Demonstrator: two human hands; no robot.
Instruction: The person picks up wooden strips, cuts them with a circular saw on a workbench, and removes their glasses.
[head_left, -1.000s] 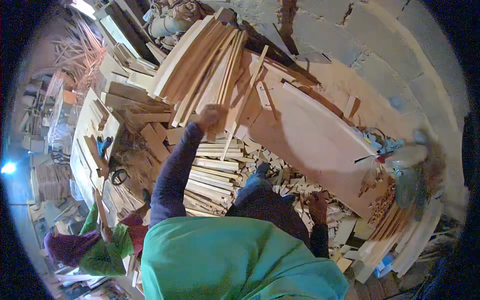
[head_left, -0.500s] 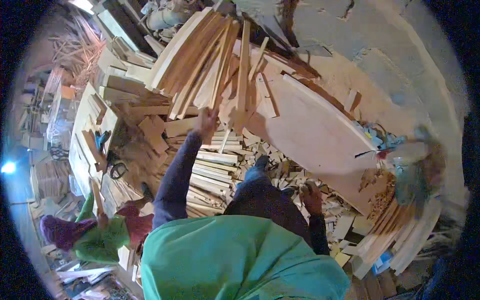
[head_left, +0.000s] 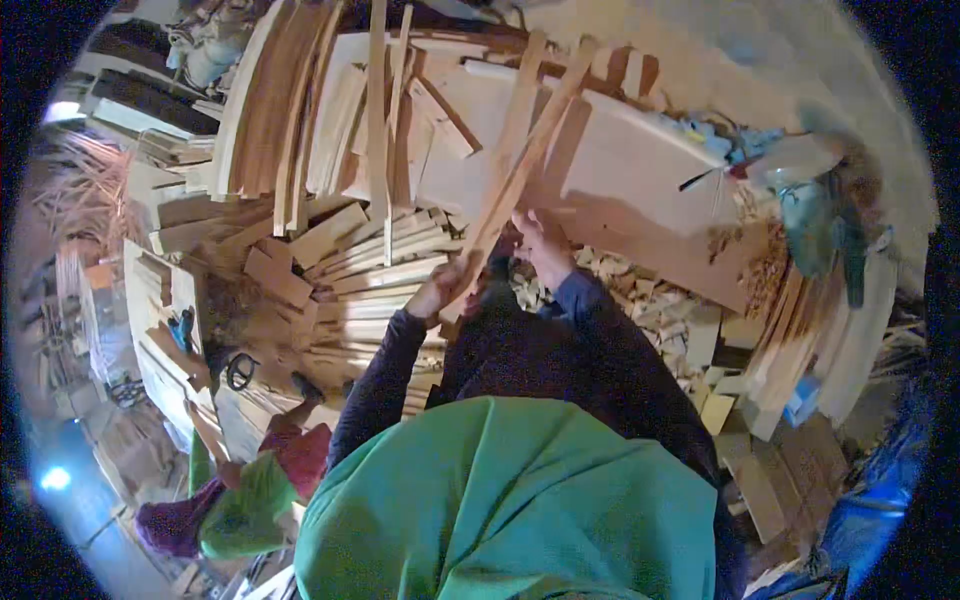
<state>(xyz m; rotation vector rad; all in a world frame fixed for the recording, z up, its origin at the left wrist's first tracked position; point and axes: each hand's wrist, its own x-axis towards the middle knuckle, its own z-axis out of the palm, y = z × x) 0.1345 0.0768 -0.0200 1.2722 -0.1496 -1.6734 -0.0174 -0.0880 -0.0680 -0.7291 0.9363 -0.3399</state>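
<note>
My left hand point(head_left: 437, 290) is closed around the lower end of long wooden strips point(head_left: 525, 160), which slant up and away over the workbench. At least two strips fan apart at their far ends. My right hand point(head_left: 545, 245) is beside the strips' right edge with its fingers partly spread; whether the fingertips touch the wood is hard to see. Beneath both hands lie many short wood pieces point(head_left: 400, 275) and offcuts on the ground.
The pale workbench point(head_left: 640, 185) extends ahead, with stacked boards point(head_left: 270, 100) at its left. A teal machine point(head_left: 805, 215) stands at the right near more long boards point(head_left: 800, 340). Another person point(head_left: 245, 505) in green and purple works at the lower left beside a second table point(head_left: 150, 290).
My left hand has drawn strips off the bench stack back toward my body. My right hand has risen from beside my leg to the strips. The view has turned right.
</note>
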